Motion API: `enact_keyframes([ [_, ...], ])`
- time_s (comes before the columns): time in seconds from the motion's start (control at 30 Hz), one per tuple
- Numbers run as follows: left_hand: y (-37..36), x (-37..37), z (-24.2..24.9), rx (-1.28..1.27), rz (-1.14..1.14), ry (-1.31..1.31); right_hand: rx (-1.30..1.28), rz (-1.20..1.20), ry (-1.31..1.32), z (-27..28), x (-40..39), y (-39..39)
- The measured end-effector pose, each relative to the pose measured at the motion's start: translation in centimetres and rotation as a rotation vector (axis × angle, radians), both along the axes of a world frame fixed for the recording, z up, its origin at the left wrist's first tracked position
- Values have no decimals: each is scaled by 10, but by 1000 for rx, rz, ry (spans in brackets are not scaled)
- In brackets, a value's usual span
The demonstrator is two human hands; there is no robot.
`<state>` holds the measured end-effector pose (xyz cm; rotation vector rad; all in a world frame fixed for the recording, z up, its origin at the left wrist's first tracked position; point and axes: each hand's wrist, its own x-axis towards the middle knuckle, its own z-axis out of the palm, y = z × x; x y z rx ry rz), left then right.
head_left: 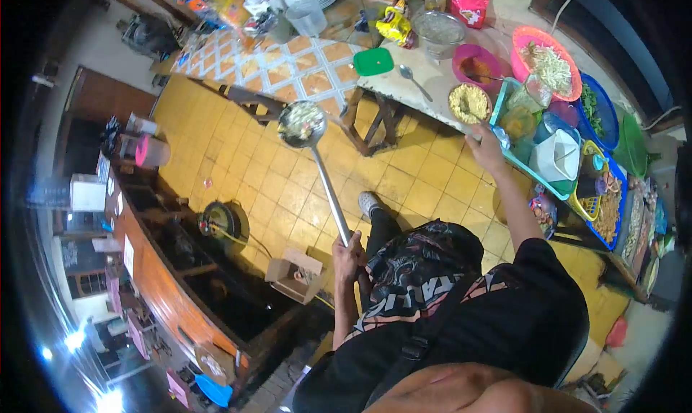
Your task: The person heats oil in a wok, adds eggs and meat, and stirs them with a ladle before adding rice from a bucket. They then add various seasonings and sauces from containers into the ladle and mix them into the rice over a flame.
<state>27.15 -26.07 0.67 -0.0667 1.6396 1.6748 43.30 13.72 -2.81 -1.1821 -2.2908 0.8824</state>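
— Ladle, where does it sit?
— Long-handled ladle (303,123), bowl at upper centre of frame, loaded with pale food, hanging over the yellow tiled floor (238,153) just short of the table (404,78). Handle runs down to centre frame.
— Grip on it?
— Left hand (347,255) is closed in a fist round the very end of the handle. Right hand (486,150) lies at the table edge, between the yellow bowl (469,103) and the teal tray (504,135); cannot tell whether its fingers clasp anything.
— Handling note?
— Judgement only: held that far from the load, the bowl tips easily. Best kept level, wrist locked, moved slowly, so that nothing spills on the tiles. The hand on the table edge looks useful as a brace
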Motion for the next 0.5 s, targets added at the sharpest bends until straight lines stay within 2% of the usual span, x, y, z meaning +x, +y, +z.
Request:
enact_keyframes([
  [0.07,12,-31,-1,-76,-188,44,106,-85,-53,1,-17,36],
  [0.13,28,-60,10,-30,-337,58,155,-178,-119,-1,-31,67],
  [0.2,43,-82,5,-71,-452,165,300,-163,-198,-14,-40,107],
  [0.23,57,-96,7,-51,-472,175,317,-187,-195,-14,-51,128],
  [0.3,76,-113,9,-58,-591,131,325,-180,-356,-18,-61,158],
  [0.33,81,-117,9,-57,-607,122,320,-193,-368,-20,-63,168],
  [0.4,94,-129,9,56,-670,100,176,-278,-723,-21,-76,191],
  [0.43,96,-132,8,39,-664,-30,301,-239,-763,-25,-77,196],
  [0.5,109,-132,10,27,-668,-27,409,-234,-757,-27,-83,219],
])
